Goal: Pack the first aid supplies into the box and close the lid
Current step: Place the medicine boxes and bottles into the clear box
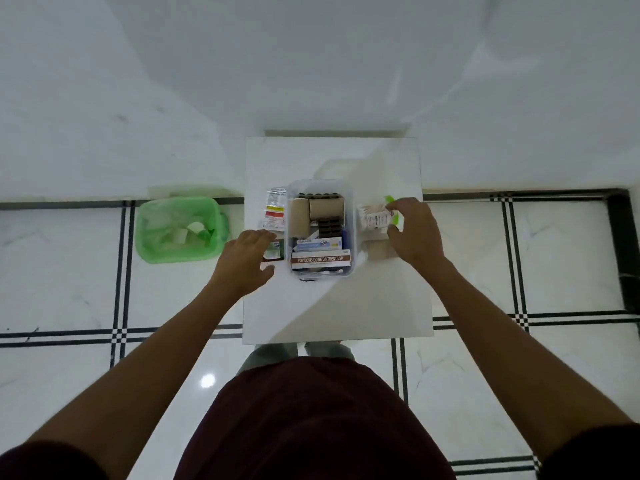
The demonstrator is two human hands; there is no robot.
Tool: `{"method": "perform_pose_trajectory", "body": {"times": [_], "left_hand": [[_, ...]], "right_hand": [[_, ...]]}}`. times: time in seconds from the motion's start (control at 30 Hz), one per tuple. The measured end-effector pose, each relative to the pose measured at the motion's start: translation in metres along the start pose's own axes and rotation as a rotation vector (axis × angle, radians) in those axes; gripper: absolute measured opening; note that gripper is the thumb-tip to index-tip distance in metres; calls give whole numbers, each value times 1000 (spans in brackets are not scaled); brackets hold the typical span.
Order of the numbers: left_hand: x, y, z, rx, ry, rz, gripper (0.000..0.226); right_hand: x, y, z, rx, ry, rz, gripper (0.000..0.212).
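Fingers [398, 230] of the right hand [412, 230] seemingly clasp an upright bottle [378, 219]; left hand [247, 252] fingers apart

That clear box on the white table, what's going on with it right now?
A person is packing the box, which stands open and already holds bandage rolls, blister packs and an ointment carton. The right hand is on a small white bottle lying beside the box, next to some cotton swabs. The left hand reaches over a dark packet on the other side. A sachet still lies out. No lid is on yet.
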State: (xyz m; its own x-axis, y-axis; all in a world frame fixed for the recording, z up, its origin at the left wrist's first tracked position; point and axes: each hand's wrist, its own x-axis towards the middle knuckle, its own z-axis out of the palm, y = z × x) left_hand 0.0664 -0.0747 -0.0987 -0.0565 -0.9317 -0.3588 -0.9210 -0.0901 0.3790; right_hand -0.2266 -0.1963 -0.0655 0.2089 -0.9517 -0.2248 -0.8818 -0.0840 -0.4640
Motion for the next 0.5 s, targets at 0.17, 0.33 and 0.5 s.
{"method": "perform_pose_trajectory", "body": {"times": [0.17,0.33,0.5], "left_hand": [[15,-7,12,106,-39,29,58],[22,-11,19,113,17,21,45],[23,-15,24,95,-5,58,41]], "right_hand": [[39,0,1,-213,-280,-141,64],[63,-3,13,-410,-460,-180,61],[62,0,19,-338,-413,-164,59]]}}
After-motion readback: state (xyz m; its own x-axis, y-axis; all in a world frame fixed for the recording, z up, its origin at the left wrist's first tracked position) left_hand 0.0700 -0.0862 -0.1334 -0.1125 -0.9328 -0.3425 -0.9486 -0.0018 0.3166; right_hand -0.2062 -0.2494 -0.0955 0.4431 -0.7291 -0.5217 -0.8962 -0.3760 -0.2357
